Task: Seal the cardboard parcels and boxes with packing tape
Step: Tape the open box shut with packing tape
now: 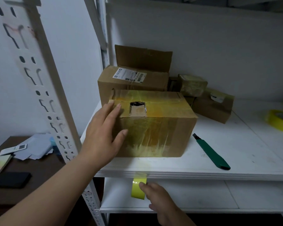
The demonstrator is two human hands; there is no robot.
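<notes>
A cardboard box (155,121) wrapped in yellowish clear tape stands on the white shelf (235,152), with a torn hole in its top. My left hand (103,136) rests on the box's left end, fingers straight over the top edge and thumb on the front face. A strip of yellow tape (138,188) hangs over the shelf's front edge below the box. My right hand (160,203) pinches that strip from the right, below the shelf edge. A roll of yellow tape (279,122) lies at the far right of the shelf.
A green utility knife (211,152) lies right of the box. Behind it stands an open box with a label (132,77), and several small taped boxes (207,98) sit to its right. A perforated shelf post (44,88) rises at left, beside a dark table (23,173).
</notes>
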